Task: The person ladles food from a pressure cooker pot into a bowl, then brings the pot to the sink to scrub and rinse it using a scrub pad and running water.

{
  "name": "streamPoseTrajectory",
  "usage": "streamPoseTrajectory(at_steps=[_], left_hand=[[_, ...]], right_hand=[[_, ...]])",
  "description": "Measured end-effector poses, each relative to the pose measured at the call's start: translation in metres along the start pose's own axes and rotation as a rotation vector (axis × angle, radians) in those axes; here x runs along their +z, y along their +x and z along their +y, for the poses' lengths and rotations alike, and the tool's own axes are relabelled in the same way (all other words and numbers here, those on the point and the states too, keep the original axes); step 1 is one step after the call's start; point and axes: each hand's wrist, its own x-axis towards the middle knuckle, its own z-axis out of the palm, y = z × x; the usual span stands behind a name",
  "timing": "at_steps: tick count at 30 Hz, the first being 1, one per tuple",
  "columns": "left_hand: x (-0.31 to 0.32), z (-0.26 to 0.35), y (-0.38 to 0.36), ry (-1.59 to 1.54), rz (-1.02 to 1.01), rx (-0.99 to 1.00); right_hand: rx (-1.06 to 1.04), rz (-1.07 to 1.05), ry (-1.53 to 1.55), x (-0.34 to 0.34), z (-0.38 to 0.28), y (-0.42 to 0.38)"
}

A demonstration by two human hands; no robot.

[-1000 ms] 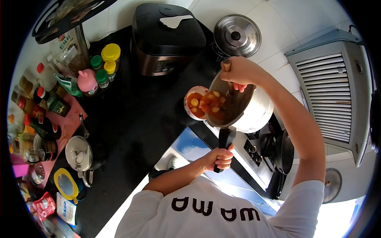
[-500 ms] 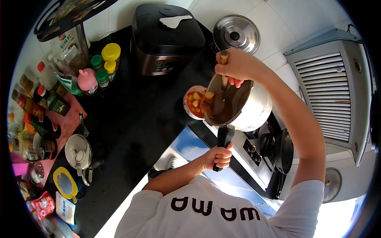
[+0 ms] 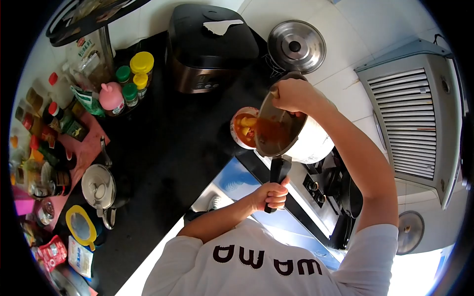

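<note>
1. Pot: we judge it heavy and rigid, with metal walls probably hot, and slick where red broth wets them.
2. Hold point: we favour the black handle, which looks stiff and insulated; we treat the rim as unsafe to bare skin.
3. Left hand: we see it wrapped fully around the handle, with the pot just beyond it.
4. Right hand: we see its fingers curled over the pot's mouth; we cannot tell what, if anything, they grip.
5. Pot position: we find it tilted toward the bowl, below the right hand; we cannot tell whether the two vessels touch.
6. Bowl: we judge it fragile; it stands on the desk, apart from both hands.
</note>
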Motion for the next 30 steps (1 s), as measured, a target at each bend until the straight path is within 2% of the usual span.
streamPoseTrajectory(at_steps=[16, 18, 21, 25, 27, 28, 30], left_hand=[[0.000, 0.002, -0.005, -0.006, -0.016, -0.012], [-0.004, 0.003, -0.004, -0.023, -0.066, -0.011], [-0.006, 0.003, -0.004, -0.041, -0.117, -0.003], [-0.007, 0.003, -0.004, -0.048, -0.132, -0.003], [-0.007, 0.002, -0.004, -0.052, -0.134, -0.009], [-0.007, 0.002, -0.004, -0.054, -0.136, -0.014], [-0.009, 0.002, -0.004, -0.044, -0.134, -0.017]], right_hand=[[-0.259, 0.120, 0.122, -0.022, -0.037, -0.022], [-0.306, 0.234, 0.074, -0.022, -0.038, -0.018], [-0.235, 0.144, 0.237, -0.033, -0.038, -0.027], [-0.174, 0.085, 0.249, -0.044, -0.036, -0.031], [-0.115, 0.049, 0.017, -0.040, -0.034, -0.025], [-0.113, 0.050, 0.016, -0.028, -0.029, -0.019], [-0.260, 0.249, -0.143, -0.006, -0.022, -0.007]])
